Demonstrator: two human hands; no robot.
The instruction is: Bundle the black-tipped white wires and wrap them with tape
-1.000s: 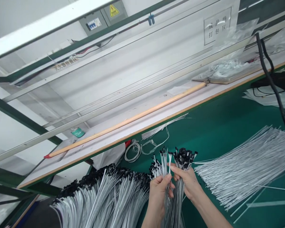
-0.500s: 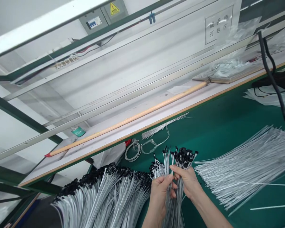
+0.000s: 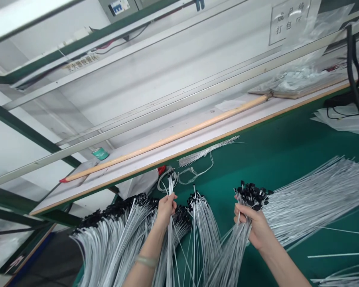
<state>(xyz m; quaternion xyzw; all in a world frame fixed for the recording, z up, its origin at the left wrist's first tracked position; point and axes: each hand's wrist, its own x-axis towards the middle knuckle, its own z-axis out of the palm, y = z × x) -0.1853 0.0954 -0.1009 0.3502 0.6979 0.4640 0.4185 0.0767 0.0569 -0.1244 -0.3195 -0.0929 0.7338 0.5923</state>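
Observation:
My left hand (image 3: 166,211) is shut on a thin bunch of grey-white wires (image 3: 170,239), just above a large pile of the same wires (image 3: 116,247) with black-tipped ends. My right hand (image 3: 251,225) grips a thicker bunch of wires (image 3: 235,251), and its small black heads (image 3: 251,195) stick up above my fingers. Between my hands, a looser bunch of wires (image 3: 205,227) lies on the green bench mat (image 3: 287,151). A broad spread of wires (image 3: 314,195) lies just right of my right hand.
A long wooden stick (image 3: 167,143) lies on a pale shelf along the bench's far edge. Nearby are a coil of cable (image 3: 166,181), a small wire bundle (image 3: 208,154), and a plastic bag (image 3: 299,75). A black cable (image 3: 357,99) hangs at right.
My hands have moved apart, the left going left and the right going right. The single handful of wires is now split into two bunches, one in each hand.

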